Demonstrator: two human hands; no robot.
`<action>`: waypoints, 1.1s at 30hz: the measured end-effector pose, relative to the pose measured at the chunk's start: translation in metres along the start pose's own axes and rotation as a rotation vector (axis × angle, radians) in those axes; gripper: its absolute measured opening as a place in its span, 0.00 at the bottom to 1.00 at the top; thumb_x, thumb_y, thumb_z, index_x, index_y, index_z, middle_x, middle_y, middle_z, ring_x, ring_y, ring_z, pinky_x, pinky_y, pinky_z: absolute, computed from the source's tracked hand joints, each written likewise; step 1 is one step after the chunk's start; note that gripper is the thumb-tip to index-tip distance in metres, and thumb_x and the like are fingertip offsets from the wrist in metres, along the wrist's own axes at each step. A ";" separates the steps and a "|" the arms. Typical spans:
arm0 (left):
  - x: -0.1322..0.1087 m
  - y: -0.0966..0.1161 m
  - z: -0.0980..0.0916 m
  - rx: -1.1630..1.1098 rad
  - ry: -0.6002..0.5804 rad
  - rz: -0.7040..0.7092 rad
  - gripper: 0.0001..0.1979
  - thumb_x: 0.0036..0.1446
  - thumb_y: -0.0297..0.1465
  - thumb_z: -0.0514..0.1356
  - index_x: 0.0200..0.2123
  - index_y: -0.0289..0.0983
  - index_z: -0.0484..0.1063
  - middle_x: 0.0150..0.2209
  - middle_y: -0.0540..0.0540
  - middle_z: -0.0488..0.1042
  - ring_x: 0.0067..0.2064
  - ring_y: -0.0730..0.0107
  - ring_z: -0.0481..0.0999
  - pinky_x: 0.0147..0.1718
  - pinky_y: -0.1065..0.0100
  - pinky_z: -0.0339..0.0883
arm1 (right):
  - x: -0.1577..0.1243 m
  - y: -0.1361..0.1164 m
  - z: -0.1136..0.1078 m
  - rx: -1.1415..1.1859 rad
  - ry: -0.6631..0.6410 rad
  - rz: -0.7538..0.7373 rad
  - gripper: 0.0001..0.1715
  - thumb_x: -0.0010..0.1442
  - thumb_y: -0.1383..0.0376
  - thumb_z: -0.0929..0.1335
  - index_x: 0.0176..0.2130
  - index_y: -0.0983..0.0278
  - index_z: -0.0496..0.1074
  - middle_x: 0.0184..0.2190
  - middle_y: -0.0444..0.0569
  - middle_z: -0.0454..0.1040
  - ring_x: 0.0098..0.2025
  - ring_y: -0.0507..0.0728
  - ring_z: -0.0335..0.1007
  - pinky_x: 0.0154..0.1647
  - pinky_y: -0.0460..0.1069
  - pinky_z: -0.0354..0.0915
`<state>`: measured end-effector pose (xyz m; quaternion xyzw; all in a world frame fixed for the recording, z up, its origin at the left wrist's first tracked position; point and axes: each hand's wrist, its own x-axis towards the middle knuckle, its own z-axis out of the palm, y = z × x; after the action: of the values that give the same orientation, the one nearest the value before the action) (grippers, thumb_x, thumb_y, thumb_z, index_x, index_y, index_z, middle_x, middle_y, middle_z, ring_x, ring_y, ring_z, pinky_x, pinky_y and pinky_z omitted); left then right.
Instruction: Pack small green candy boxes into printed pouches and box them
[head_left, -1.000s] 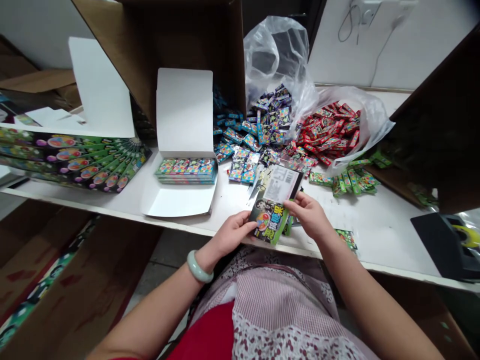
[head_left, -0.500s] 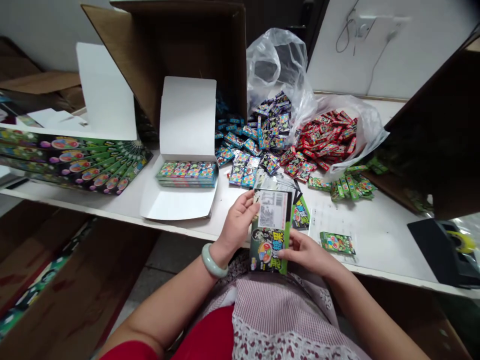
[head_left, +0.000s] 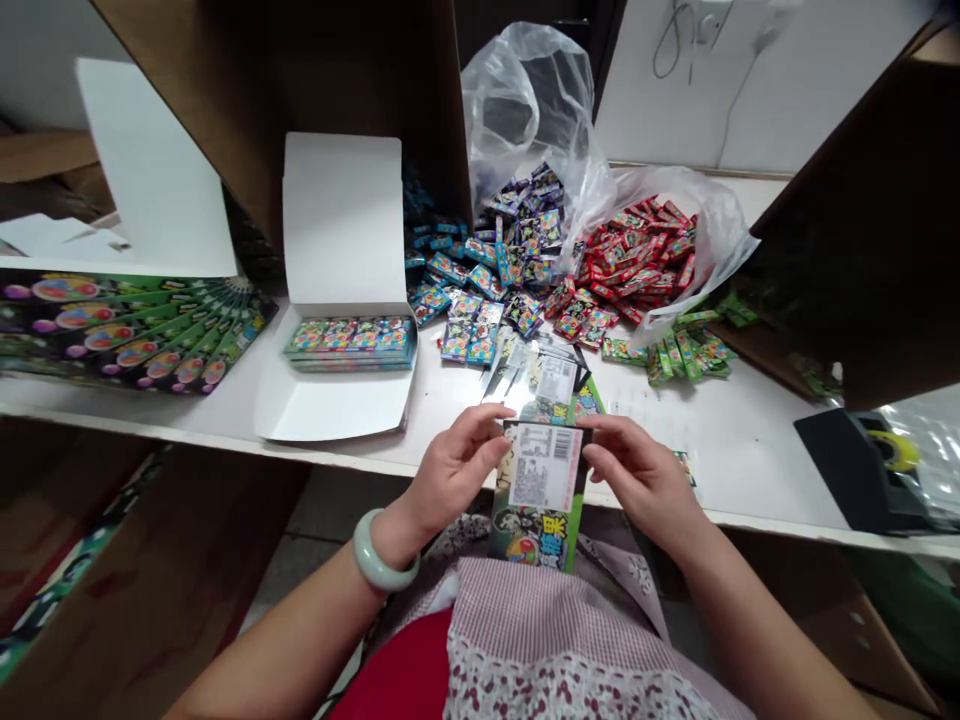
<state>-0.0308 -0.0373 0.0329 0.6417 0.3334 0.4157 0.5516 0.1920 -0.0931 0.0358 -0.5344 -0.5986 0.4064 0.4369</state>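
The left hand (head_left: 454,470), a jade bangle (head_left: 384,553) on its wrist, and the right hand (head_left: 643,478) each pinch 1 side of a green-and-black candy card (head_left: 536,495), fingers half curled, its white barcode label facing up. The card overhangs the front edge of the white table (head_left: 739,470). More printed cards (head_left: 536,385) lie just beyond it. Toward the back edge, loose blue packets (head_left: 450,270), purple packets (head_left: 529,235) and red packets (head_left: 637,255) spill beside a clear plastic bag (head_left: 525,110). Left of them, 1 open white carton (head_left: 341,225) holds a stack of packets (head_left: 350,343).
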 end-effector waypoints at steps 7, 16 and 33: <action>0.019 0.009 -0.002 0.145 0.024 0.066 0.06 0.60 0.32 0.60 0.31 0.36 0.71 0.28 0.51 0.69 0.30 0.75 0.68 0.30 0.73 0.63 | 0.017 -0.021 -0.007 -0.110 0.062 -0.158 0.06 0.62 0.63 0.67 0.33 0.61 0.71 0.35 0.48 0.71 0.39 0.54 0.68 0.32 0.48 0.65; 0.021 0.019 -0.007 -0.208 0.036 -0.103 0.10 0.52 0.27 0.65 0.40 0.36 0.74 0.35 0.47 0.77 0.38 0.71 0.76 0.38 0.70 0.71 | 0.026 -0.024 -0.004 0.017 -0.019 -0.049 0.05 0.60 0.62 0.69 0.37 0.60 0.71 0.35 0.47 0.70 0.35 0.53 0.69 0.29 0.47 0.68; 0.024 0.030 -0.006 -0.142 0.006 -0.035 0.05 0.52 0.29 0.64 0.26 0.35 0.72 0.29 0.48 0.73 0.33 0.71 0.72 0.34 0.68 0.67 | 0.039 -0.052 -0.006 -0.075 -0.173 -0.003 0.09 0.60 0.60 0.68 0.30 0.62 0.71 0.28 0.46 0.72 0.29 0.52 0.67 0.25 0.46 0.63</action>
<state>-0.0265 -0.0188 0.0667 0.5937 0.3158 0.4306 0.6020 0.1809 -0.0597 0.0905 -0.5122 -0.6498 0.4279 0.3639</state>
